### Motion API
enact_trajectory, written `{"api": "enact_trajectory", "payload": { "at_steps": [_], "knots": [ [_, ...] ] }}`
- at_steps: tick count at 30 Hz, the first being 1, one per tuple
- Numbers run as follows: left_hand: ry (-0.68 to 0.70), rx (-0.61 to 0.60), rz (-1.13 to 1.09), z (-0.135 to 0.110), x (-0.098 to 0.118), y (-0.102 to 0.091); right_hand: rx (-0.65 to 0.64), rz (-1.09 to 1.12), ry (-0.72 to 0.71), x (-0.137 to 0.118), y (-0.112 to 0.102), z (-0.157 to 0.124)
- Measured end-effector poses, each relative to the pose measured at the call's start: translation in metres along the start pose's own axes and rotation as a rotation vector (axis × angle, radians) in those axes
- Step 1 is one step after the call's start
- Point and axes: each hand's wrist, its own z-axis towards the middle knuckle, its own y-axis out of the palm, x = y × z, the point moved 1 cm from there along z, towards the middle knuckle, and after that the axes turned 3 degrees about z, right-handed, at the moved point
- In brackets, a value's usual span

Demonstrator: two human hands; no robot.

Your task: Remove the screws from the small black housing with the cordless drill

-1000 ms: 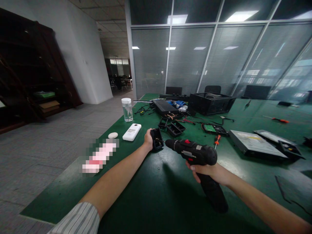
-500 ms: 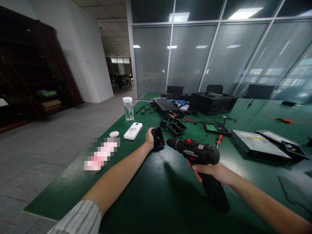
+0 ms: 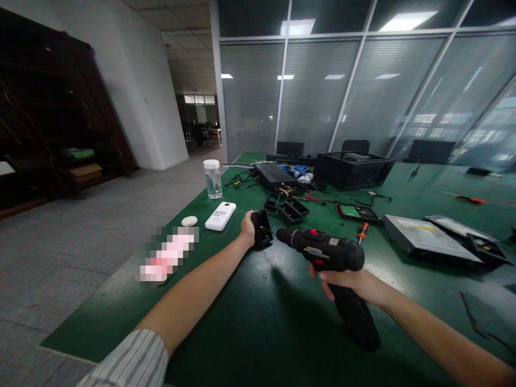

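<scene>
Green mat (image 3: 250, 322) covers a table in a glass-walled office. Centre frame, the right hand (image 3: 355, 285) grips a black drill (image 3: 326, 255), its barrel pointing left at a small black box (image 3: 261, 228) the left hand (image 3: 246, 228) clasps.

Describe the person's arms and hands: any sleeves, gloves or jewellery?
The left hand and right hand are bare: no gloves, rings or watch visible. A white sleeve with thin dark stripes ends near the left elbow. The right forearm shows no sleeve.
</scene>
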Motion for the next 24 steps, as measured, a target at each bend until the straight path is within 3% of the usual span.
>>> {"api": "enact_trajectory", "payload": {
  "at_steps": [24],
  "knots": [
    [-0.006,-0.015,-0.006,0.0002,0.0004,-0.0004,0.005,0.012,0.011,0.0025,-0.0011,-0.0011]
  ]
}}
